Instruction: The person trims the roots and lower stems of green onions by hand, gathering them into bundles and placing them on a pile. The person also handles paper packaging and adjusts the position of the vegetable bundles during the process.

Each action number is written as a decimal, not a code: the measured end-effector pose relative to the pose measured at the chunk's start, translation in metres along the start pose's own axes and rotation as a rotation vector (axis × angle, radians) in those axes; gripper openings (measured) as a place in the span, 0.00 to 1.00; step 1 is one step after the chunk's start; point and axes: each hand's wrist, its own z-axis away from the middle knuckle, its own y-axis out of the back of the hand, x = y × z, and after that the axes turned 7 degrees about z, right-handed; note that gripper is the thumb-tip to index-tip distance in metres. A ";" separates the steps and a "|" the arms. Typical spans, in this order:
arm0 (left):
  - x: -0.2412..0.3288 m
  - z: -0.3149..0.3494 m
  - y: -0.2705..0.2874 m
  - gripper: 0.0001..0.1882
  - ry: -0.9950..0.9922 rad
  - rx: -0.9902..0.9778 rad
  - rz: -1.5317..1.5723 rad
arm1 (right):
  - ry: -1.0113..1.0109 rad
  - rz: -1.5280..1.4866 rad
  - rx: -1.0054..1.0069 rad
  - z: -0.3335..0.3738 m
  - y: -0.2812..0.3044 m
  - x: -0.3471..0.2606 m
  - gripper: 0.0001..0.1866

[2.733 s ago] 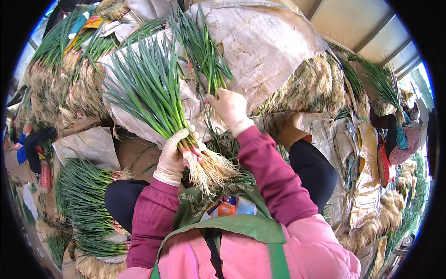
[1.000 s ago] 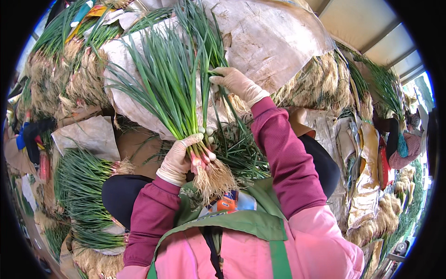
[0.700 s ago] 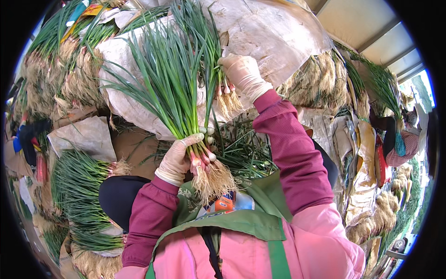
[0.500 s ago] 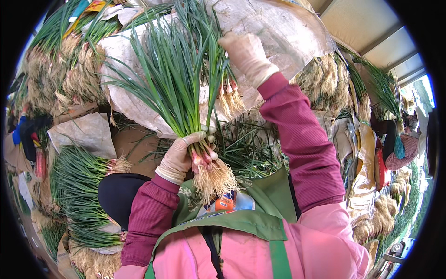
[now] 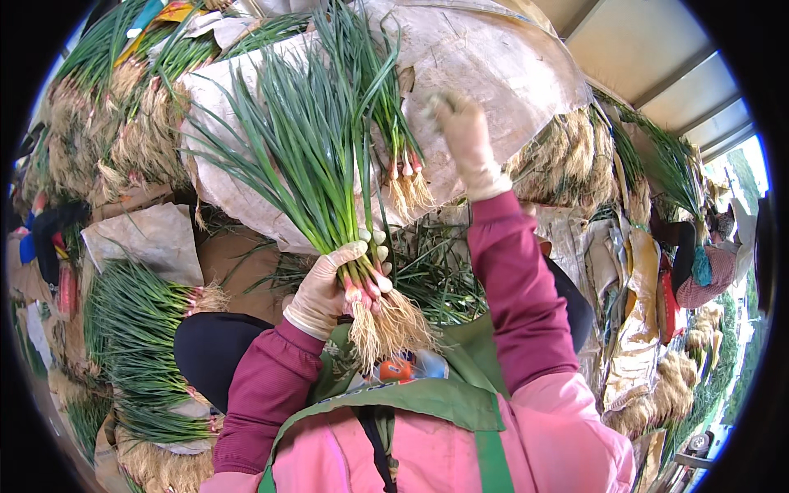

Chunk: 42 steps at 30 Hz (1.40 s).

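My gloved left hand (image 5: pixel 322 286) is wrapped around a bunch of spring onions (image 5: pixel 316 177) just above the pinkish bulbs. Their green leaves fan up and away from me, and the pale roots hang toward my lap. A few loose spring onions (image 5: pixel 405 160) lie on the whitish sheet (image 5: pixel 468 49) to the right of the bunch. My gloved right hand (image 5: pixel 464 140) is raised over the sheet, right of these loose stalks and apart from them. Its fingers are smeared by motion, and nothing can be made out in them.
At my left a stack of spring onions (image 5: pixel 148 353) lies beside a beige cloth (image 5: pixel 148 244). More rooted bundles (image 5: pixel 148 135) line the far left, and others (image 5: pixel 567 144) the right. Loose green leaves (image 5: pixel 440 267) cover the area below the sheet. Other people are partly visible at both edges.
My right hand has drawn away from the leaf tops toward the right and nearer to me. The bunch in my left hand has turned slightly, its roots spreading rightward.
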 end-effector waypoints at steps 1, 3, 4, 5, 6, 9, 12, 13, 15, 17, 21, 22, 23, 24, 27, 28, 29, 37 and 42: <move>0.000 -0.004 0.005 0.13 0.044 -0.012 -0.005 | -0.075 -0.158 -0.080 0.016 -0.008 0.012 0.11; -0.001 -0.006 0.008 0.14 0.087 -0.007 -0.005 | -0.201 -0.334 -0.263 0.043 -0.031 0.024 0.13; -0.001 -0.008 0.007 0.14 0.110 0.000 -0.008 | -0.252 -0.351 -0.364 0.053 -0.043 0.025 0.15; -0.003 -0.010 0.005 0.14 0.091 0.030 -0.076 | -0.152 -0.244 -0.356 0.061 -0.056 0.028 0.15; -0.004 -0.010 0.004 0.14 0.072 0.082 -0.097 | -0.041 -0.135 -0.350 0.065 -0.069 0.028 0.16; -0.002 -0.006 0.004 0.13 0.096 0.137 -0.104 | -0.242 -0.479 -0.389 0.059 -0.066 0.034 0.12; -0.003 -0.005 -0.002 0.13 0.108 0.099 -0.063 | -0.300 -0.621 -0.385 0.055 -0.065 0.057 0.11; -0.003 -0.006 0.000 0.14 0.116 0.094 -0.062 | -0.308 -0.641 -0.411 0.056 -0.065 0.056 0.11; -0.005 -0.007 -0.001 0.15 0.094 0.114 -0.111 | -0.320 -0.642 -0.468 0.059 -0.061 0.057 0.12; -0.007 -0.011 0.001 0.15 0.088 0.112 -0.180 | -0.280 -0.616 -0.424 0.062 -0.069 0.066 0.13; -0.008 -0.012 -0.002 0.16 0.061 0.146 -0.246 | -0.196 -0.392 -0.343 0.074 -0.067 0.049 0.14; -0.009 -0.011 -0.004 0.16 0.058 0.158 -0.236 | -0.213 -0.358 -0.303 0.077 -0.065 0.045 0.14; -0.009 -0.012 0.001 0.16 0.074 0.135 -0.242 | -0.359 -0.418 -0.311 0.075 -0.063 0.053 0.13; -0.009 -0.014 0.002 0.16 0.052 0.140 -0.249 | -0.373 -0.608 -0.328 0.078 -0.055 0.055 0.11; -0.012 -0.018 0.006 0.15 0.020 0.147 -0.223 | -0.326 -0.987 -0.120 0.100 -0.065 0.048 0.12; -0.011 -0.018 0.007 0.14 0.037 0.132 -0.210 | -0.333 -1.076 -0.082 0.110 -0.068 0.039 0.12; -0.009 -0.018 0.007 0.12 0.053 0.118 -0.196 | -0.323 -1.054 -0.130 0.119 -0.069 0.030 0.13; 0.015 0.005 -0.021 0.11 -0.041 -0.129 -0.064 | -0.394 -0.701 0.027 0.082 -0.001 0.111 0.10; 0.070 0.011 -0.041 0.21 0.003 -0.946 0.468 | -0.060 1.150 -0.732 0.108 -0.007 0.103 0.18</move>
